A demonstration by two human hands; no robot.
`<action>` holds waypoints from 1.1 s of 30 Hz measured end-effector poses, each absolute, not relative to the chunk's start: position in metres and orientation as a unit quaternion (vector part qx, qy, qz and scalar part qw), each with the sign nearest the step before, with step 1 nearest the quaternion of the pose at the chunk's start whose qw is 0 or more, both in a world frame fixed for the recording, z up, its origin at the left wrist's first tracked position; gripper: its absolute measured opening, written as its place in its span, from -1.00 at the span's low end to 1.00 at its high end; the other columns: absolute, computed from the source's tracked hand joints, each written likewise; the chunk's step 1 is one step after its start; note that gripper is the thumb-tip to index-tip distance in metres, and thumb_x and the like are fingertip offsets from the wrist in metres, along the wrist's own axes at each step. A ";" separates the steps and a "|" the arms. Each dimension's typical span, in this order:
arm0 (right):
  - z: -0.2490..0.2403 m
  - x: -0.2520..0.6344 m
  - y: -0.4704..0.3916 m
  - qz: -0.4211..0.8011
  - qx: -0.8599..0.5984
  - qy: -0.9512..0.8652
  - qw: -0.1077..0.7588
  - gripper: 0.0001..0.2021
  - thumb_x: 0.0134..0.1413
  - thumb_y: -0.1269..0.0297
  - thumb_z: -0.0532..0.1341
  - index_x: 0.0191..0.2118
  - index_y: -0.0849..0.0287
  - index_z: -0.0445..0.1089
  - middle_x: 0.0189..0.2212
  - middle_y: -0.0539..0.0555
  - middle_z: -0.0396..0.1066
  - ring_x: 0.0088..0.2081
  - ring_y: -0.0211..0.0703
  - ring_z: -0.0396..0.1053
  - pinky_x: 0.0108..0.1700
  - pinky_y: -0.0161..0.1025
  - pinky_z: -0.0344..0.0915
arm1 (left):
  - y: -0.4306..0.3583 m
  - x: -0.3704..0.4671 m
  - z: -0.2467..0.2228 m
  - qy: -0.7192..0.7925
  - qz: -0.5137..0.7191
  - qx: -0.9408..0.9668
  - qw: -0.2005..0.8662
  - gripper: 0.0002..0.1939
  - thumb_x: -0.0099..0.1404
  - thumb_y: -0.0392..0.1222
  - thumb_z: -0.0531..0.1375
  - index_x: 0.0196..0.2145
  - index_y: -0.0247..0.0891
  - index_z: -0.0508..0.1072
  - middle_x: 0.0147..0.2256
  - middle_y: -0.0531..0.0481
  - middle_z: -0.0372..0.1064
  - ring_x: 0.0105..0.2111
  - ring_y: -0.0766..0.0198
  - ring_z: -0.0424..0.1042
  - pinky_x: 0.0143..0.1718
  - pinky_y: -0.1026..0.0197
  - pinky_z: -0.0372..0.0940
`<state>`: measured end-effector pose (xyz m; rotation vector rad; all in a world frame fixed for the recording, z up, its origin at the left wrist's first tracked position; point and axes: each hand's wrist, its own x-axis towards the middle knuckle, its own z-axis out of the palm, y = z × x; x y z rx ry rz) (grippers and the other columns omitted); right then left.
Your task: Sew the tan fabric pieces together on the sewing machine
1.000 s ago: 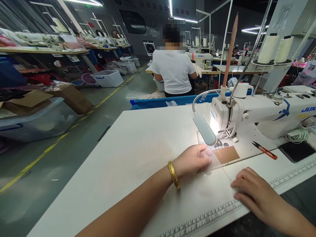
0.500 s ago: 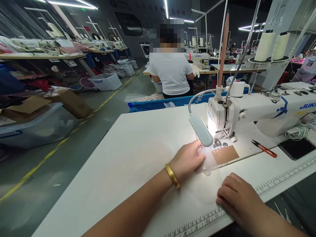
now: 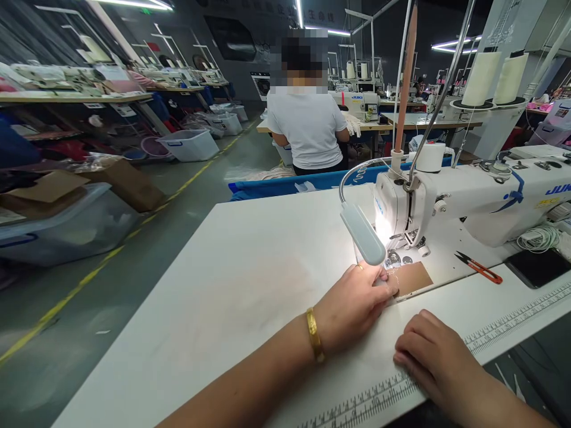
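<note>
My left hand (image 3: 354,300), with a gold bangle at the wrist, reaches to the left edge of the brown plate (image 3: 414,279) in the sewing machine bed. Its thumb and fingers are closed together there; a thin clear or whitish bit (image 3: 394,276) shows by the fingertips, too small to name. Just above the fingers hangs the grey lamp head (image 3: 362,233), lighting the area below the white sewing machine's head (image 3: 392,205). Loosely curled, my right hand (image 3: 435,356) rests at the table's front edge over the printed ruler (image 3: 370,404), with nothing visible in it.
Orange thread snips (image 3: 479,267) lie right of the plate. Beyond them are a black phone (image 3: 535,267) and a coiled white cable (image 3: 539,238). A person in a white shirt (image 3: 306,128) sits ahead, past a blue cloth (image 3: 267,185). Clear bins (image 3: 66,226) stand left of the aisle.
My left hand has moved right and closer to the brown plate, its fingers closing. The sheer whitish piece seen under it before is now mostly hidden. The right hand has hardly moved.
</note>
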<state>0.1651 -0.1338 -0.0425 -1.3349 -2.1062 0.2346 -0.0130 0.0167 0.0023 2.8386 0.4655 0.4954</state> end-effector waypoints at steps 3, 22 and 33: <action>-0.040 0.166 -0.132 0.096 -0.513 -0.790 0.321 -0.83 0.47 0.38 0.10 -0.24 0.13 0.33 -0.35 0.03 0.37 -0.31 -0.12 0.26 -0.30 -0.23 0.20 | 0.019 -0.012 -0.004 0.182 0.162 0.964 0.103 -0.72 0.47 -0.30 0.08 -0.10 -0.17 0.60 -0.15 -0.14 0.39 -0.25 0.13 0.34 -0.26 0.13 0.26; -0.037 0.169 -0.120 0.059 -0.507 -0.796 0.324 -0.85 0.46 0.41 0.09 -0.20 0.11 0.33 -0.36 0.03 0.36 -0.32 -0.11 0.26 -0.29 -0.22 0.20 | 0.025 -0.015 -0.002 0.189 0.190 0.959 0.090 -0.69 0.39 -0.38 0.09 -0.18 -0.17 0.63 -0.07 -0.17 0.44 -0.19 0.09 0.41 -0.22 0.09 0.31; -0.040 0.169 -0.121 0.058 -0.506 -0.795 0.329 -0.83 0.47 0.42 0.07 -0.22 0.12 0.32 -0.37 0.03 0.34 -0.32 -0.11 0.23 -0.30 -0.21 0.19 | 0.025 -0.016 -0.003 0.194 0.171 0.961 0.098 -0.70 0.39 -0.40 0.09 -0.30 -0.22 0.61 -0.11 -0.14 0.46 -0.23 0.13 0.38 -0.24 0.11 0.26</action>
